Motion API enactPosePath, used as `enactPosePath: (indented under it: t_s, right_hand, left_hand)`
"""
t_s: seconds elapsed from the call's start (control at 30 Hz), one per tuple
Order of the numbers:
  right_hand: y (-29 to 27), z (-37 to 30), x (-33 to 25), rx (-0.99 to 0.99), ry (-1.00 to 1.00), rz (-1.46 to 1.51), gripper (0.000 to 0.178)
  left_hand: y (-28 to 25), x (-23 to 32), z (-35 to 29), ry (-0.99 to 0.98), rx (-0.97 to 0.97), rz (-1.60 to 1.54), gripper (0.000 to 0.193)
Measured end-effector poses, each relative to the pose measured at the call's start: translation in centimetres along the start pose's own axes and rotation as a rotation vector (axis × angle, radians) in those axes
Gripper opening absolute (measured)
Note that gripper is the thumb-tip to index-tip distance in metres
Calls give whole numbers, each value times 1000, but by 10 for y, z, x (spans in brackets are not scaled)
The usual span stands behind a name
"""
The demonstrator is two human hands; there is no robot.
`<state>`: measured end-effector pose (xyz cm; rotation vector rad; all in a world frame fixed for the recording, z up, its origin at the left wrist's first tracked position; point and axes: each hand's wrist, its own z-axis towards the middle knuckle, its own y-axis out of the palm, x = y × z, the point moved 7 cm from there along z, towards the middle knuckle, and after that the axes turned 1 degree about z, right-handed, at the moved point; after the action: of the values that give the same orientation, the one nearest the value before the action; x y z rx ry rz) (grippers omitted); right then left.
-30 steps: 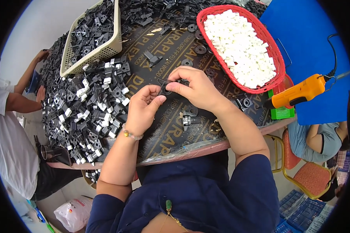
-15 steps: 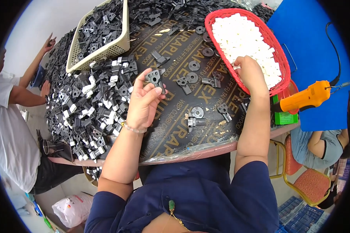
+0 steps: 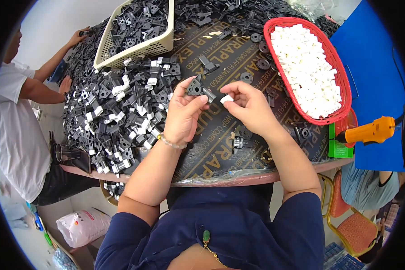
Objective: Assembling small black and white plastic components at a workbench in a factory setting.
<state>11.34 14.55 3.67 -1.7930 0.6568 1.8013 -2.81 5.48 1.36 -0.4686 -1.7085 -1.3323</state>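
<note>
Between the thumb and fingers of my left hand is a black plastic bracket with holes and a short stem pointing right. My right hand pinches a small white plastic cap close to that stem; a small gap separates them. To the right, a red basket holds many white caps. On the left lies a heap of black brackets, many with white caps on their stems. Loose black brackets and round black discs are scattered on the table beyond my hands.
A cream plastic basket full of black parts stands at the far left. An orange electric screwdriver sits at the right beside a green box and blue board. Another person's arm reaches into the left side.
My right hand has come from the red basket to the middle with a white cap, near the bracket in my left hand. The whole view has shifted slightly.
</note>
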Motion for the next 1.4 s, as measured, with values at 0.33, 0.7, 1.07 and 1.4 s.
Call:
enactPosePath:
  t_s: [0.33,0.7,1.07,1.4]
  right_hand:
    - [15,0,24,28,137,513,19]
    - [29,16,-5,-222,-127,337,81]
    - [144,99,-54,-121,-503,-548,78]
    - [162,127,-63,-68,-689,-686,55]
  left_hand:
    - [6,0,-6,159,54,98,50]
    - [17,-18,-11,-274,-127,-293,43]
    - [-15,-39,4,-300,26,-384,50]
    - [-34,-42,9,-308,227,-472,35]
